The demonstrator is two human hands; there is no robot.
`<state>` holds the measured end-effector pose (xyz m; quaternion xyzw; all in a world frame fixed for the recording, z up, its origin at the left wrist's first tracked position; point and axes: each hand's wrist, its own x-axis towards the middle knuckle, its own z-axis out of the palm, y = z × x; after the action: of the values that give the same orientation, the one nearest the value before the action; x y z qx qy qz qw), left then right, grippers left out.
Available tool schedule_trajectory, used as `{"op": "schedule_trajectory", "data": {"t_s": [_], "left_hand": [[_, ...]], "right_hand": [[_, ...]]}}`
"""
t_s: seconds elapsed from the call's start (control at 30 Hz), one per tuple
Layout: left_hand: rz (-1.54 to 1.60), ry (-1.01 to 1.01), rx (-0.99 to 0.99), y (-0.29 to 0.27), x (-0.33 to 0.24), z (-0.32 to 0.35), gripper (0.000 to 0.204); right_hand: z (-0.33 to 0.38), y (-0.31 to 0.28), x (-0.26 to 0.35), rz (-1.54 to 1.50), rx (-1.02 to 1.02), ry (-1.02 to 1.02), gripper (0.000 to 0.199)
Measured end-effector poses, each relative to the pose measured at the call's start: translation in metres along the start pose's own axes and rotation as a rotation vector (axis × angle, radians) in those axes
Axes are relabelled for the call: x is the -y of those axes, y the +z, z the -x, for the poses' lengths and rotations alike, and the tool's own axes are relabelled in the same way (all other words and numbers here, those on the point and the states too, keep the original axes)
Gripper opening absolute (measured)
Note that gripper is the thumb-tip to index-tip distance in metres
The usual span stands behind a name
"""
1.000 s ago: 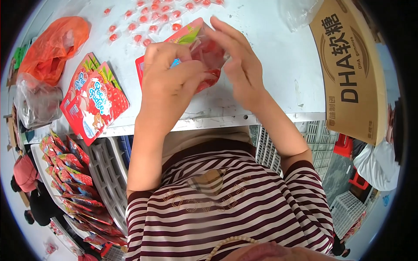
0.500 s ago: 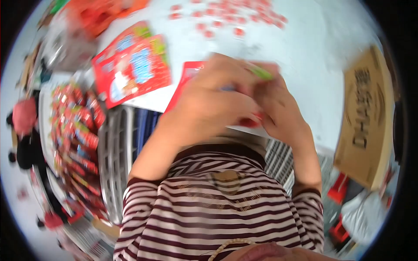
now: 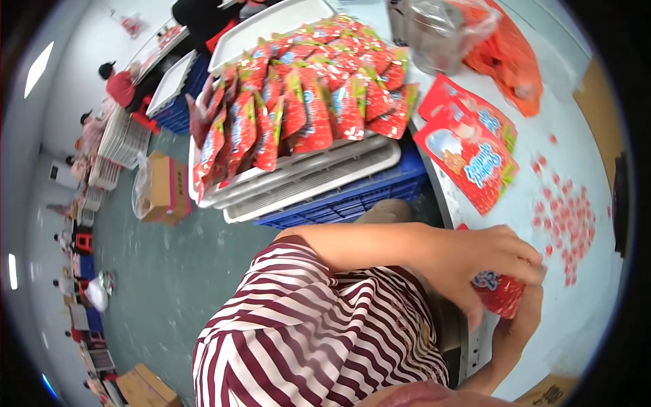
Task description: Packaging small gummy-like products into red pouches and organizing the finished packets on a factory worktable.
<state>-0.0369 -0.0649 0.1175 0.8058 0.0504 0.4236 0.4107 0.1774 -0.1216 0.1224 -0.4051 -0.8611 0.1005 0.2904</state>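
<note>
A red candy pouch (image 3: pixel 505 296) with blue lettering is between my hands above the table's near edge. My left hand (image 3: pixel 485 254) reaches across its top, fingers bent over it and thumb pointing down along its near side. On the far side my right hand (image 3: pixel 531 308) grips the same pouch, partly hidden behind it and the left fingers. The red corner of another pouch (image 3: pixel 463 227) peeks out by my left hand. Two flat red pouches (image 3: pixel 468 159) overlap on the white table. Small red-and-white candies (image 3: pixel 564 210) lie scattered beyond my hands.
Filled red pouches (image 3: pixel 312 102) crowd a white tray (image 3: pixel 380 161) stacked on a blue crate (image 3: pixel 339 197) at the left. A clear plastic jar (image 3: pixel 434 41) and an orange bag (image 3: pixel 515 74) stand farther off. Cardboard boxes (image 3: pixel 166 186) and other people (image 3: pixel 122 88) are across the room.
My view has swung left, bringing in the tray of pouches and the room. My hands stay together at the table edge, and the pouch between them now shows more plainly.
</note>
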Motion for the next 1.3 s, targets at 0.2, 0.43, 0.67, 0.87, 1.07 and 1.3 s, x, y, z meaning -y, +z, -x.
{"op": "schedule_trajectory", "data": {"t_s": [0.2, 0.43, 0.67, 0.87, 1.07, 1.3], "left_hand": [[-0.255, -0.240, -0.180, 0.012, 0.004, 0.033, 0.086], [-0.271, -0.219, -0.136, 0.009, 0.000, 0.048, 0.049], [-0.369, -0.021, -0.182, 0.000, -0.004, 0.049, 0.037], [-0.387, -0.032, -0.141, -0.001, 0.004, 0.060, 0.037], [0.144, -0.210, -0.458, -0.015, -0.008, 0.062, 0.028], [0.174, -0.261, -0.487, -0.020, -0.013, 0.064, 0.020]], "right_hand": [[-0.048, 0.018, 0.019, 0.199, -0.119, -0.154, 0.021], [-0.049, 0.001, 0.010, 0.178, 0.251, -0.112, 0.015], [-0.048, 0.011, 0.015, 0.134, 0.326, -0.143, 0.023], [-0.035, 0.012, -0.001, 0.036, 0.333, -0.118, 0.033], [-0.030, 0.017, -0.004, -0.281, -0.275, 0.250, 0.037], [-0.020, 0.031, -0.015, -0.603, -0.135, 0.383, 0.017]]}}
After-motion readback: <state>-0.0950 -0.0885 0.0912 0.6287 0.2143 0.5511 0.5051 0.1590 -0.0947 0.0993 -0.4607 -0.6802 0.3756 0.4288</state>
